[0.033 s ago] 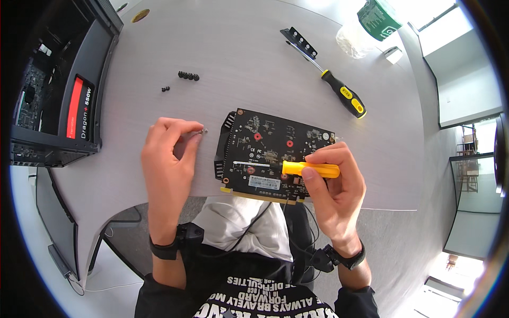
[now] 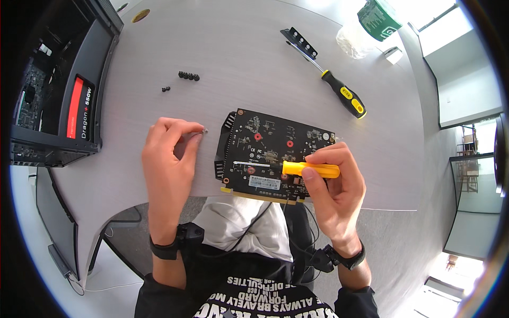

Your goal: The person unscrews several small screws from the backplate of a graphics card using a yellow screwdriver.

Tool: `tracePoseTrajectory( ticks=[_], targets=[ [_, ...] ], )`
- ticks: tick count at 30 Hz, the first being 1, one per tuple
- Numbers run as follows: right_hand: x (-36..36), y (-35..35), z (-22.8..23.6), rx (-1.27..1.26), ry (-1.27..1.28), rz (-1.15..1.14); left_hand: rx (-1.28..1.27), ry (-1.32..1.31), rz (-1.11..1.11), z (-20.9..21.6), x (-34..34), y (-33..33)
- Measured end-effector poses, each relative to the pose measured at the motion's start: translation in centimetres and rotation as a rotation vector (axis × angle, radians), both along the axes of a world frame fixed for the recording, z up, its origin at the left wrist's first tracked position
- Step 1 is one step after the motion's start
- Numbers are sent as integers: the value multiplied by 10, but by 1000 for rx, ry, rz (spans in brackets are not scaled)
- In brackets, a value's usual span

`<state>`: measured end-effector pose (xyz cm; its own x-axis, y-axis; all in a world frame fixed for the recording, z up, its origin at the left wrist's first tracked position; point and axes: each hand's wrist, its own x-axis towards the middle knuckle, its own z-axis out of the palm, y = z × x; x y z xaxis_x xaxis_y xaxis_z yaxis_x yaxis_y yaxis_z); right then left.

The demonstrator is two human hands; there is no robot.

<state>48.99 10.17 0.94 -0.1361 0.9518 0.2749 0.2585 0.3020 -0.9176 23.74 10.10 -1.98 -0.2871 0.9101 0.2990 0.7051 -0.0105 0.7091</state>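
Pale grey tabletop (image 2: 238, 63) w/ faint grain fills the ctr of frame, its edges bowed; brownish oval insert (image 2: 140, 15) sits upper L; open black PC case (image 2: 105, 58) stands far L, red label on its side; graphics card (image 2: 270, 138) lies flat at ctr, dark back face up, near the table's lower edge; R hand (image 2: 339, 185) grips yellow screwdriver (image 2: 294, 167) by its handle over the card, shaft pointing L; L hand (image 2: 169, 159), just L of the card, has thumb & forefinger pinched on a tiny metal bit (image 2: 205, 130), too small to ID; black screws (image 2: 189, 76) in a row, upper L of ctr, plus a small dark pair (image 2: 165, 89) just below; upper R: black-&-yellow screwdriver (image 2: 347, 95), tip by a black strip (image 2: 303, 42), & green-labelled tub (image 2: 379, 21); grey floor (image 2: 392, 233) shows lower R; chairs (image 2: 467, 146) & pale wall (image 2: 472, 79) at far R, bright window light upper R.
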Motion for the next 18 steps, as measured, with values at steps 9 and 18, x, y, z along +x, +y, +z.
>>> tracePoseTrajectory(
  ticks=[9, 18],
  targets=[
    [-1, -1, 0, -14, -1, 2, 2, 30, 11, -1, 0, -1],
    [-2, -3, 3, 5, -35, 4, 16, 84, 6, 1, 1, -2]
  ],
)
